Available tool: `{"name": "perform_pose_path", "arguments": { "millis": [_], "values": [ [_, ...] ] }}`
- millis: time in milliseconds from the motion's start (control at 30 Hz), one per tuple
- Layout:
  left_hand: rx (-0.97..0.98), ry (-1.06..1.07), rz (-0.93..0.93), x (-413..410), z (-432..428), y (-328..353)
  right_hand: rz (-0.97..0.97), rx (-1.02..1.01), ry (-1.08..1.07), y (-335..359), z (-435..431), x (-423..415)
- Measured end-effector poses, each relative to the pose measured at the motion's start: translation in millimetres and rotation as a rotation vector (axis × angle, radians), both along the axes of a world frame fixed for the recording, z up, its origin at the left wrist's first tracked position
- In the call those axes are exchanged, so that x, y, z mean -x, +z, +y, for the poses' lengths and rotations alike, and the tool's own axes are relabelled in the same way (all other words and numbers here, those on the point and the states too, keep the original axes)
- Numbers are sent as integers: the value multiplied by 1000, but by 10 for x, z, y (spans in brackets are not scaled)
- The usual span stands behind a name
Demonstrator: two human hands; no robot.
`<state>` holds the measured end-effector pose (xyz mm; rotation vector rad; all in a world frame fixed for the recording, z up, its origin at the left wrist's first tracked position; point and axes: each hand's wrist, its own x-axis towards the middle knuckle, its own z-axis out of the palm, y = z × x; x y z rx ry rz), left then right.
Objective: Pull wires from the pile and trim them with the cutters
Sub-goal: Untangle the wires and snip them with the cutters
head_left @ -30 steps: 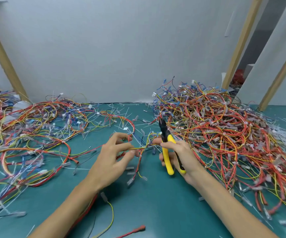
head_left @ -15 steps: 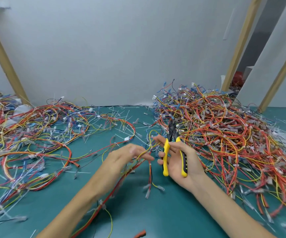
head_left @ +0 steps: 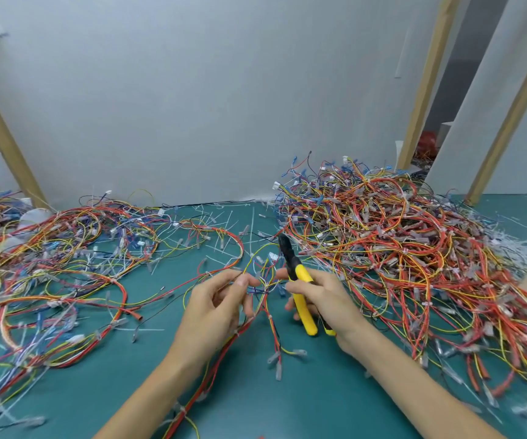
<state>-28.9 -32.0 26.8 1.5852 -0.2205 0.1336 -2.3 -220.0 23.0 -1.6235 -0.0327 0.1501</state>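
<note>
Near the middle of the table (head_left: 303,407), the left hand (head_left: 217,302) is pinching a thin harness (head_left: 265,291) of yellow, red and blue wires between thumb and fingers, its tails hanging toward the near edge. The right hand (head_left: 322,299) is clenching the yellow-handled cutters (head_left: 300,289), nose pointing away, just beside the harness. The pile (head_left: 398,248) is sitting at the far right. The strands are fanning out loosely, so the blades are likely risking a partial cut, or a nicked fingertip.
</note>
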Motion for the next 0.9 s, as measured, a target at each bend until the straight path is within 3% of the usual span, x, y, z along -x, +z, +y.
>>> {"name": "perform_pose_path", "arguments": {
  "millis": [167, 233, 367, 500, 667, 900],
  "values": [
    [-294, 216, -237, -21, 107, 1, -488, 703, -230, 69, -88, -10],
    [-367, 253, -294, -21, 138, 6, -593, 851, -246, 135, -139, 17],
    [-607, 314, -486, 4, 197, 48, -765, 1006, -269, 241, -169, 94],
    [-945, 327, -667, 11, 280, 49, -704, 1130, -207, 276, -154, 135],
    [-1188, 353, -732, -9, 341, 42, -620, 1184, -161, 238, -148, 129],
    [-1410, 328, -737, 17, 304, 82, -661, 1196, -173, 253, -150, 136]
  ]
}}
